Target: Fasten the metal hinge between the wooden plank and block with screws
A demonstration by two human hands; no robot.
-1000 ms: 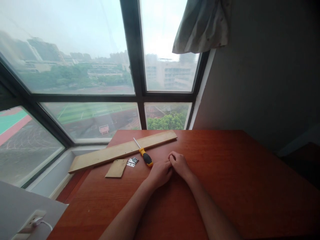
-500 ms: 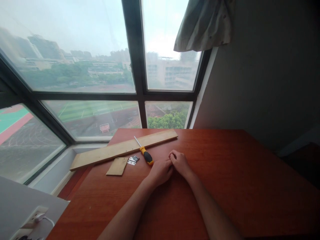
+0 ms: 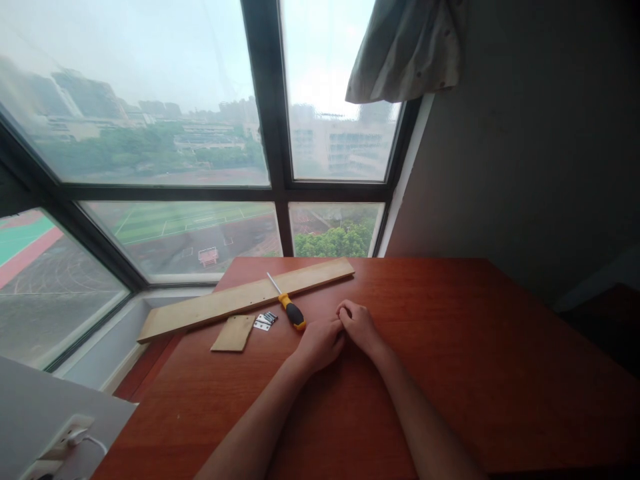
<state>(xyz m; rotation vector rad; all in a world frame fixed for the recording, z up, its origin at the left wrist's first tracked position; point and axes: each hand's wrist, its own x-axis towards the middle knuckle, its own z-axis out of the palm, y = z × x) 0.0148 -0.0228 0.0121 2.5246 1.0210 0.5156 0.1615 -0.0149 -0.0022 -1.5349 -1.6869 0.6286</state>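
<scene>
My left hand [image 3: 320, 343] and my right hand [image 3: 357, 325] rest side by side on the red-brown wooden table [image 3: 475, 373], touching each other, both with fingers curled closed and nothing visible in them. Just left of my left hand lies a screwdriver [image 3: 290, 309] with a yellow and black handle, its shaft lying over a long wooden plank [image 3: 235, 301]. Small metal hinges [image 3: 265, 321] lie beside the screwdriver handle. A small wooden piece [image 3: 233, 333] lies left of the hinges.
The plank overhangs the table's left edge toward the window sill [image 3: 125, 347]. A large window [image 3: 165, 133] fills the back, a curtain [image 3: 405, 50] hangs top right, and a dark wall [image 3: 525, 147] stands at the right. A white socket with cable [image 3: 65, 437] sits bottom left.
</scene>
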